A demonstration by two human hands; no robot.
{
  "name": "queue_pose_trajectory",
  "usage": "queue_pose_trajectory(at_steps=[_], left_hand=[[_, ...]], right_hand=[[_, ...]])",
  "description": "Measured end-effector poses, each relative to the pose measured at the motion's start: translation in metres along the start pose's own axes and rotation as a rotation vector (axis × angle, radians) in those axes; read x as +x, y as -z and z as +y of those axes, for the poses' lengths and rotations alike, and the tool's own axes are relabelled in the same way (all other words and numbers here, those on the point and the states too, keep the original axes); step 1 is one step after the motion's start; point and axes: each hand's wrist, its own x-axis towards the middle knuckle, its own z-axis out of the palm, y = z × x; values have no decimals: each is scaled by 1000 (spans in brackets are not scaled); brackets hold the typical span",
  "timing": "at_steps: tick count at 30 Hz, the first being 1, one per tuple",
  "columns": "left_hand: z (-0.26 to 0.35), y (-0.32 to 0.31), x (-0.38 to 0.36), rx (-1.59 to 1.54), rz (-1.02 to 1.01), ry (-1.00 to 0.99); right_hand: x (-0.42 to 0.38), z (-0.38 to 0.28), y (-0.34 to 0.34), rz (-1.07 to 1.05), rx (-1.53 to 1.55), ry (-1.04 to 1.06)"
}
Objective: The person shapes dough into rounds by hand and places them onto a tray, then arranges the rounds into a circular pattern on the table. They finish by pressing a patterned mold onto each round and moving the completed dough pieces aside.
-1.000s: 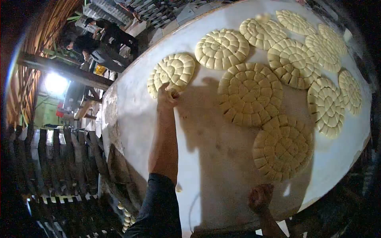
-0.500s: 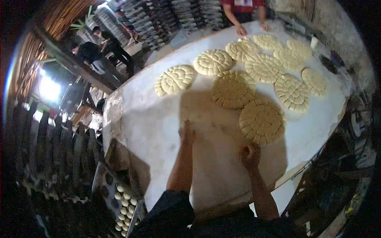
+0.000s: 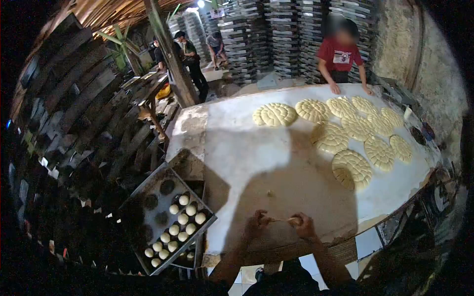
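Note:
Near the front of the pale table, my left hand (image 3: 256, 223) and my right hand (image 3: 302, 226) are both closed, a short way apart. A thin strand of dough (image 3: 280, 220) stretches between them, with a thicker lump at the right fingers. Just beyond lies a small bit of dough (image 3: 269, 193) on the tabletop, in my shadow. Farther off to the right are several flat dough rounds scored into segments; the closest round (image 3: 352, 169) is partly in shadow.
A metal tray (image 3: 167, 222) with several dough balls sits at the table's left front corner. At the far edge, a person in a red shirt (image 3: 341, 56) rests both hands by the rounds. A wooden post (image 3: 170, 54) and stacked trays (image 3: 284, 39) stand behind.
My view has tilted up and swung left. Both hands have come back toward the table's front edge and closer together, and a dough strand now shows between them.

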Motion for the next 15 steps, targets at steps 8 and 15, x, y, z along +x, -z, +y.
queue_pose_trajectory(at_steps=[8, 15], left_hand=[[16, 51, -78, 683, -240, -58], [65, 14, 58, 451, 125, 193]], right_hand=[[-58, 138, 134, -314, -1054, 244], [71, 59, 105, -112, -456, 214]])
